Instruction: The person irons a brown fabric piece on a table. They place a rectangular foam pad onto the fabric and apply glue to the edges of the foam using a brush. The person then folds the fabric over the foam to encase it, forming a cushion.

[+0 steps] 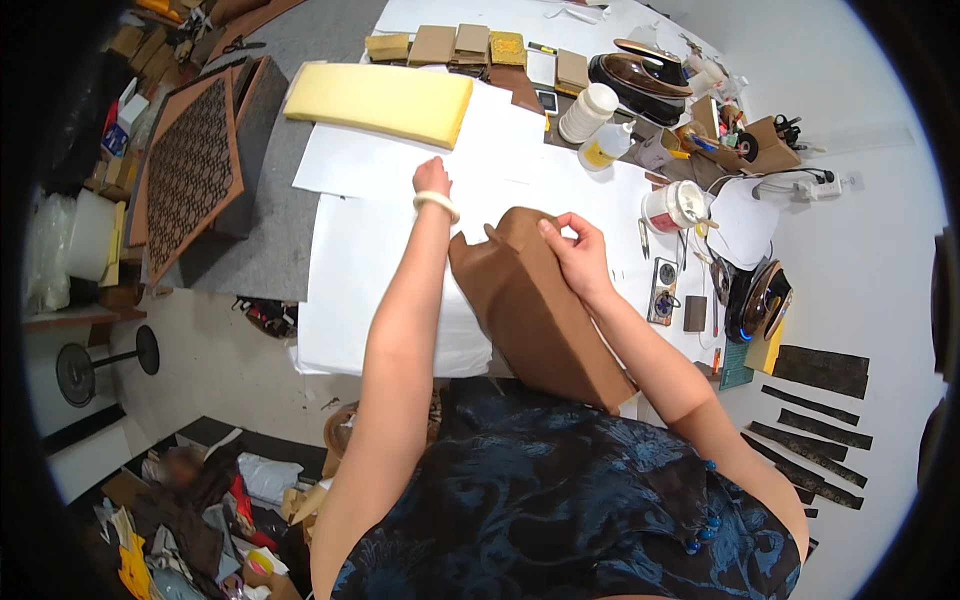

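A brown, leather-like piece (540,310) with a raised side strip and a small tab at its far end leans from the table's front edge toward my body. My right hand (582,262) pinches its far right corner between thumb and fingers. Farther left, my left hand (432,178) is closed over the white paper (350,165), with a pale bangle on its wrist. Whatever its curled fingers hold, if anything, is hidden. Just beyond that hand lies a long pale-yellow foam block (380,102).
A white glue tub (672,208) with a brush, a squeeze bottle (606,146) and a white jar (588,112) stand at the right. Two dark irons (640,75) rest near the wall. Patterned brown panels (190,165) lean at the left. Small boxes line the back.
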The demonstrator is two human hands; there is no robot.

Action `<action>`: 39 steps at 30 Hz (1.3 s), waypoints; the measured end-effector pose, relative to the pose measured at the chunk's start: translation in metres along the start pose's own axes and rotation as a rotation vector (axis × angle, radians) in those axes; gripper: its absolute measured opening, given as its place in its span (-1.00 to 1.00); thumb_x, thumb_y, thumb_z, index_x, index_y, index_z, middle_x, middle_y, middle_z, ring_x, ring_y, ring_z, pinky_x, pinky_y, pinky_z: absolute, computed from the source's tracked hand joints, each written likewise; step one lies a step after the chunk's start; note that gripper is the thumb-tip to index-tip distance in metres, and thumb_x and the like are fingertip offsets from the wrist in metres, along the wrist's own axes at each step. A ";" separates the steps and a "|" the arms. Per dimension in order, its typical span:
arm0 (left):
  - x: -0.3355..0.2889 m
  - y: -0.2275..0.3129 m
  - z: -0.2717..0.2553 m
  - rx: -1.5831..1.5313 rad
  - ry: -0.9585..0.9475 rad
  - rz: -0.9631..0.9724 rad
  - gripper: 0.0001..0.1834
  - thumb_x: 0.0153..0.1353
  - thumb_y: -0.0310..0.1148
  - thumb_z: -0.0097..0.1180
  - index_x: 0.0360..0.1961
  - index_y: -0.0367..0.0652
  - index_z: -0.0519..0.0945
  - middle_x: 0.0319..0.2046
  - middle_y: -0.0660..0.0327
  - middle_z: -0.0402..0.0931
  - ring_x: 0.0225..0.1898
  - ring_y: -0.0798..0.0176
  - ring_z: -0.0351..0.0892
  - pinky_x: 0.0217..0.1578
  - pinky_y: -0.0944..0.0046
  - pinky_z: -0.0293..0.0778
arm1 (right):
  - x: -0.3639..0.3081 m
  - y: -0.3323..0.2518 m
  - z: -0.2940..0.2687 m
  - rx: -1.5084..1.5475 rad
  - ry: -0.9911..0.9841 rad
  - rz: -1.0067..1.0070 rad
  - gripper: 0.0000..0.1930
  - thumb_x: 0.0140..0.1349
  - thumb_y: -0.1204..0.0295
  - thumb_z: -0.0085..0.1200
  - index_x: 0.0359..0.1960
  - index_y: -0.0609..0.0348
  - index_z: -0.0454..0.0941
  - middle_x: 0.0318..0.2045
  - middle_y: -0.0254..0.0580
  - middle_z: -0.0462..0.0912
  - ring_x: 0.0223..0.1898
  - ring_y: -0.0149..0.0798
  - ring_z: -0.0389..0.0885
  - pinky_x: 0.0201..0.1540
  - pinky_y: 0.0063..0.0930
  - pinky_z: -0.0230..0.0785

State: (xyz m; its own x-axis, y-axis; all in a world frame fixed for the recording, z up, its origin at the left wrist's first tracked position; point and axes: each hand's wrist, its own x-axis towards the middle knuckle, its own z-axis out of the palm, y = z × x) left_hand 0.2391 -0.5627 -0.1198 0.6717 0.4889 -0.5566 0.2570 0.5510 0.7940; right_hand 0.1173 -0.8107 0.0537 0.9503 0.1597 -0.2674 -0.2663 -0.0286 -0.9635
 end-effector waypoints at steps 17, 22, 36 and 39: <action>0.086 0.014 0.047 2.160 -0.277 0.754 -0.67 0.44 -0.46 0.08 0.17 -0.28 0.64 0.08 -0.06 0.62 0.09 -0.06 0.68 0.09 0.09 0.71 | -0.015 0.003 0.006 -0.011 0.059 -0.026 -0.76 0.42 0.45 0.31 -0.37 0.12 0.47 -0.54 -0.63 0.24 -0.61 -0.72 0.08 -0.55 -0.63 -0.09; 0.068 0.037 0.047 1.767 -0.179 0.621 -0.67 0.36 -0.35 0.24 0.09 -0.26 0.68 -0.05 -0.06 0.73 -0.01 -0.06 0.76 0.01 0.03 0.69 | -0.015 -0.004 0.008 -0.041 0.062 -0.041 -0.78 0.44 0.45 0.28 -0.35 0.12 0.48 -0.61 -0.66 0.24 -0.62 -0.73 0.07 -0.56 -0.62 -0.10; -0.136 -0.083 -0.123 0.053 0.180 0.003 -0.77 0.49 -0.37 0.04 -0.03 -0.32 0.60 -0.17 0.06 0.72 -0.18 0.26 0.69 -0.12 0.27 0.62 | -0.015 0.000 0.010 -0.040 0.033 0.005 -0.79 0.51 0.32 0.24 -0.31 0.09 0.56 -0.52 -0.54 0.60 -0.49 -0.68 0.40 -0.43 -0.70 0.25; -0.181 -0.145 -0.136 0.054 0.200 -0.252 -0.71 0.49 -0.42 -0.06 0.04 -0.38 0.61 -0.08 -0.02 0.70 -0.18 0.25 0.70 -0.17 0.27 0.62 | -0.003 0.010 -0.013 -0.058 -0.019 0.002 -0.78 0.53 0.28 0.21 -0.29 0.09 0.60 -0.38 -0.53 0.65 -0.41 -0.66 0.45 -0.31 -0.72 0.31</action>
State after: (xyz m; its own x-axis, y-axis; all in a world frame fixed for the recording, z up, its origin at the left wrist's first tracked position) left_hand -0.0141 -0.6386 -0.1674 0.4340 0.4681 -0.7698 0.4379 0.6371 0.6343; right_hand 0.1141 -0.8242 0.0441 0.9464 0.1781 -0.2694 -0.2578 -0.0857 -0.9624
